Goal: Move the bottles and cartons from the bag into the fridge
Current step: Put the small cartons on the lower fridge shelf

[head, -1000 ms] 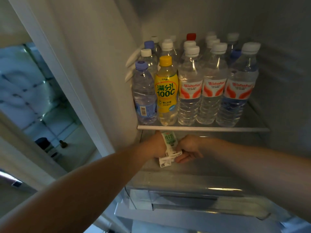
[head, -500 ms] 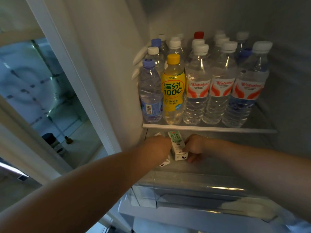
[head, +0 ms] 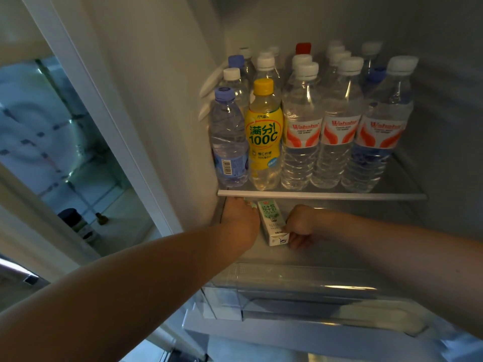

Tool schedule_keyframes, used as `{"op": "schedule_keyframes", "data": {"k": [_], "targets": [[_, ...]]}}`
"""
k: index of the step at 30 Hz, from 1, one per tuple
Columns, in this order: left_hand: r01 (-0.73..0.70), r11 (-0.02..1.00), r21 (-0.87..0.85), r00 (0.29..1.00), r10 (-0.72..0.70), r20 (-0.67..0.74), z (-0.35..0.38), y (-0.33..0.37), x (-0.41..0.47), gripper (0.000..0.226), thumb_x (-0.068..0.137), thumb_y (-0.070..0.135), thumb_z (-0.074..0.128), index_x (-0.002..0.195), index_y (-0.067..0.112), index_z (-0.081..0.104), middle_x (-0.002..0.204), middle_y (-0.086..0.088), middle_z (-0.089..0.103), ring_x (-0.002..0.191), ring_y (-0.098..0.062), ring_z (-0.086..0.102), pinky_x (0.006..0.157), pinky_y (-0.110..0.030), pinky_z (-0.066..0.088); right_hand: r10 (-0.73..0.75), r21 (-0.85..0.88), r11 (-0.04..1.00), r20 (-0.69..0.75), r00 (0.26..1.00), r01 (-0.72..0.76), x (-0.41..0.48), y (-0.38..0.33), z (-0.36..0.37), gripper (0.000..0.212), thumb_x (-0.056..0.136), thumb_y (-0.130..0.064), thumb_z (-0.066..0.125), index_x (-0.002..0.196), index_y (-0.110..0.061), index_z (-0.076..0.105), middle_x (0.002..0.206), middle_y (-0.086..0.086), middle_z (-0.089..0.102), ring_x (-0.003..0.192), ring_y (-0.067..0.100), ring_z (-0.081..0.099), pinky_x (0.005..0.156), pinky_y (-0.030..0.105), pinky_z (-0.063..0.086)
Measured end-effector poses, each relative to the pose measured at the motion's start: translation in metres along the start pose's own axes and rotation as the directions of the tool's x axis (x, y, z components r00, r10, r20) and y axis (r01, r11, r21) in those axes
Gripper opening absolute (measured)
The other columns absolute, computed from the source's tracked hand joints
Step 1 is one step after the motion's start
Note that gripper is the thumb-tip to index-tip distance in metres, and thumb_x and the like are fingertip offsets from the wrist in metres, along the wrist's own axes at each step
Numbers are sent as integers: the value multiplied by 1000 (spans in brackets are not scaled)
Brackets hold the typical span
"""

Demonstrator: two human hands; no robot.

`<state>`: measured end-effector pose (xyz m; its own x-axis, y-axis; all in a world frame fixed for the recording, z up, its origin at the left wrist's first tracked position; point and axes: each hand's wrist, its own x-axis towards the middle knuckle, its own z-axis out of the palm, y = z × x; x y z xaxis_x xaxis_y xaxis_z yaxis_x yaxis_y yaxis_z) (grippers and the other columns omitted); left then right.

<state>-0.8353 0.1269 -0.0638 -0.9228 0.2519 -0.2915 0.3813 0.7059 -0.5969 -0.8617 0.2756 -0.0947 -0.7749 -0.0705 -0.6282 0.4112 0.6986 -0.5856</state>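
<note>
- The carton (head: 273, 222) now stands upright on the lower shelf (head: 339, 246), tucked just under the rim of the upper shelf (head: 321, 195). It is in the fridge (head: 183, 100), so this one looks all but delivered.
- The right hand (head: 303, 226) grips the carton at its near bottom corner, fingers curled against it. I'd judge it is steadying or squaring it up, with letting go the only step left.
- The left hand (head: 241, 218) reaches in just left of the carton, knuckles toward us. Its fingers are hidden past the knuckles, so I cannot tell whether it holds anything.
- A sliver of a second carton (head: 251, 204) peeks out beyond that hand, against the left wall.
- A second ago both hands were bunched at the shelf's front edge, with the carton tilted between them and another showing under the left hand. Half a second ago the carton was upright but nearer the front.
- Now it sits further in, the hands have spread apart, and the second carton has gone from the front to the back corner.
- The bottles (head: 300, 131) above stand packed as before, and the drawer (head: 300, 288) below stays closed.
- The bag is out of shot, so what remains to move is anyone's guess.
</note>
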Motion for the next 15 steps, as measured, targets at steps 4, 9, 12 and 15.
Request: {"op": "schedule_keyframes", "data": {"k": [4,9,12,15], "targets": [[20,941,-339,998,0,60,2,3,-1,62,94,26,60,145,7,30,138,-13,51,124,-29,51,99,-40,43,5,7,1000,2,1000,-5,2,0,1,26,100,-13,51,112,8,61,84,16,69,65,24,65,55,31,51],[173,669,-723,977,-23,213,7,10,-1,64,92,13,62,146,10,27,136,-12,52,120,-29,55,98,-39,48,-13,40,999,-5,1000,14,2,1,1,23,98,-12,52,110,5,62,87,15,71,77,28,68,81,43,56],[92,792,-603,994,-40,99,4,6,-7,41,96,10,55,136,7,44,133,-13,55,119,-29,57,94,-38,47,-33,96,995,-4,999,33,3,2,1,24,97,-10,56,113,8,58,101,21,72,90,31,71,88,47,56],[73,903,-423,997,-50,65,2,7,-6,39,98,13,54,135,7,47,135,-12,55,123,-29,55,96,-37,47,-60,216,975,0,998,59,3,3,7,22,93,-3,60,111,10,60,103,23,72,97,32,71,91,48,55]]}}
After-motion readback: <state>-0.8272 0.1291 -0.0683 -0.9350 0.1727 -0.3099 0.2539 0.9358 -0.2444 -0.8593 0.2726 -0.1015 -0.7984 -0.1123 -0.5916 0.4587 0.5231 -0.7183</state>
